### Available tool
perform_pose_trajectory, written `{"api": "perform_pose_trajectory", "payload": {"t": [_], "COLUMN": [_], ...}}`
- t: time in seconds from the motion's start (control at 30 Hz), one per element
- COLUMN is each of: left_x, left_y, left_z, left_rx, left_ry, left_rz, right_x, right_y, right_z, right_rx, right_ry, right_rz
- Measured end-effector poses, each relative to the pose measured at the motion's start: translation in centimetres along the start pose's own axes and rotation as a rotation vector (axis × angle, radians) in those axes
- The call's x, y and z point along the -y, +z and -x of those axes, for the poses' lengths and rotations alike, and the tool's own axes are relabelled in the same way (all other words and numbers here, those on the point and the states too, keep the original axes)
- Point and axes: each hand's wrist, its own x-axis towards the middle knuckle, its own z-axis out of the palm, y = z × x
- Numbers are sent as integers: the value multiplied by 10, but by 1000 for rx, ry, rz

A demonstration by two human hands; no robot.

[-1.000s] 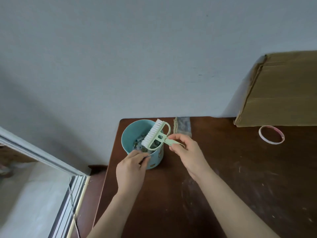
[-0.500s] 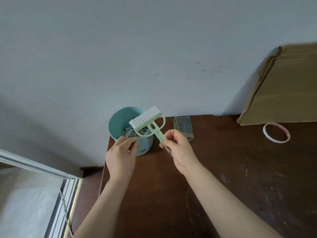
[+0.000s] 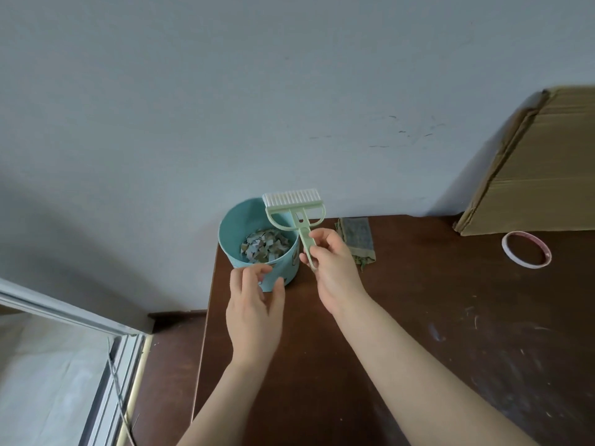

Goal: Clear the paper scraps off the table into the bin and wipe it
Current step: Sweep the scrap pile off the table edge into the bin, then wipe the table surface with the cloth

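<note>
Your right hand [image 3: 331, 265] pinches the handle of the green brush [image 3: 296, 210], its white bristles pointing up just beyond your fingers. Your left hand [image 3: 254, 304] is loosely spread and holds nothing, right at the near wall of the teal bin [image 3: 236, 226]; whether it touches is unclear. The bin stands on the bench [image 3: 418, 317] corner, left of your right hand, with paper scraps [image 3: 264, 246] heaped across its bottom, and a folded cloth [image 3: 355, 236] lies just right of that hand.
</note>
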Motion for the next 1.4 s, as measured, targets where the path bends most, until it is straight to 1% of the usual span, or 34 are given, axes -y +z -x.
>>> {"api": "perform_pose_trajectory", "payload": {"t": [0.1, 0.23, 0.3, 0.4, 0.47, 0.53, 0.63, 0.73, 0.87, 0.97, 1.03, 1.1, 1.17, 1.27, 1.37, 1.4], "left_x": [-2, 1, 2, 2, 1, 3, 7, 10, 10, 8, 5, -1, -5, -17, -31, -35], "left_y": [-1, -1, 0, 1, 3, 6, 11, 19, 29, 39, 48, 59, 67, 82, 97, 101], "left_z": [1, 3, 4, 6, 8, 11, 13, 18, 29, 34, 36, 39, 41, 49, 56, 58], "left_rx": [27, 41, 47, 69, 92, 118, 206, 364, 501, 582, 599, 592, 583, 570, 557, 557], "left_ry": [-30, -125, -156, -178, -183, -190, -216, -205, -184, -179, -198, -213, -214, -230, -260, -265], "left_rz": [17, 76, 104, 136, 146, 149, 147, 88, 19, -37, -50, -59, -76, -101, -114, -124], "right_x": [2, 0, -1, 0, 0, -1, -4, -11, -18, -20, -26, -31, -35, -42, -45, -45], "right_y": [19, 32, 34, 32, 29, 23, -3, -47, -83, -86, -84, -86, -86, -94, -113, -120], "right_z": [-8, -13, -12, -10, -9, -10, -12, -22, -50, -77, -89, -95, -92, -76, -54, -48], "right_rx": [-78, -152, -149, -91, -53, -56, -167, -221, -158, -46, 14, 15, 6, 107, 167, 212], "right_ry": [5, 47, 62, 47, 18, -30, -148, -186, -191, -200, -193, -255, -340, -488, -630, -639], "right_rz": [102, 233, 267, 339, 389, 405, 519, 800, 1203, 1386, 1519, 1647, 1706, 1727, 1664, 1634]}}
